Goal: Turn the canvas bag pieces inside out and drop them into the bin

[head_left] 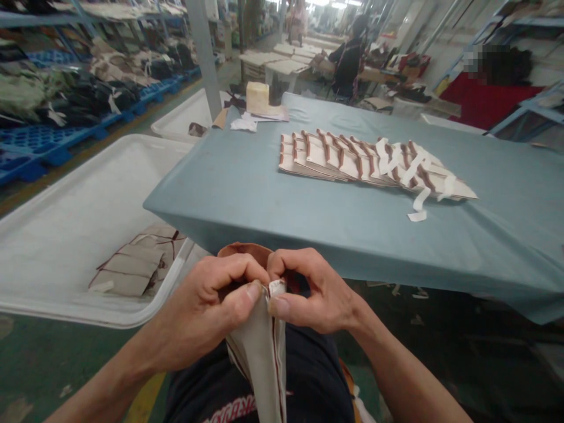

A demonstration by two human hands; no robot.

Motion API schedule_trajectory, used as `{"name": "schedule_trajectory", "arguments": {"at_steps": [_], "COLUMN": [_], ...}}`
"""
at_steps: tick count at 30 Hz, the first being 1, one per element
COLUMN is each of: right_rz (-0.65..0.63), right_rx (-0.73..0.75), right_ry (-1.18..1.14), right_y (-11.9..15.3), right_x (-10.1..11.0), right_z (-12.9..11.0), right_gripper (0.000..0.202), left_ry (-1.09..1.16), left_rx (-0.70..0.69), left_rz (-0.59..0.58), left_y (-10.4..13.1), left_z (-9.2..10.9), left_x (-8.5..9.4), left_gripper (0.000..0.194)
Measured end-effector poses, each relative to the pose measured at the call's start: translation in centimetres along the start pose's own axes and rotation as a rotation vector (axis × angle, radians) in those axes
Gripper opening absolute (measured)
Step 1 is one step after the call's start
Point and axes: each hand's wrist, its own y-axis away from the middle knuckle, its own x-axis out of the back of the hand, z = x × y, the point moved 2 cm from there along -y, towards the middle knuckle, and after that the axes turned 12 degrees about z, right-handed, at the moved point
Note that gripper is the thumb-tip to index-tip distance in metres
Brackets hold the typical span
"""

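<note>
Close to my body, a bundle of cream fabric panels (258, 346) with dark brown edges hangs down in front of my dark shirt. My left hand (222, 294) is closed, thumb and fingers pinching the bundle's top edge. Beside it, almost touching, my right hand (308, 291) is closed on the same top edge. Between the right thumb and fingers a small white strip (277, 286) shows at the corner; whether it is attached to the fabric I cannot tell. A brown rounded piece (247, 249) sits just behind my hands, partly hidden.
A blue-covered table (229, 194) stands ahead, bearing an overlapping row of cream panels with brown trim (348, 155) and loose white strips (412, 167). A white bin (88, 170) at left holds bundled panels (130, 267). Farther back are a yellowish block (258, 97) and people (350, 59).
</note>
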Motion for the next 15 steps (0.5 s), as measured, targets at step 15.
{"name": "schedule_trajectory", "arguments": {"at_steps": [15], "right_rz": [-0.074], "right_rx": [-0.085], "right_ry": [0.041], "right_y": [0.2], "right_x": [0.7], "right_z": [-0.1], "right_gripper": [0.036], "left_ry": [0.052], "left_rx": [0.065], "left_rz": [-0.074], "left_y": [-0.4], "left_z": [-0.2], "left_x": [0.0], "left_gripper": [0.031]}}
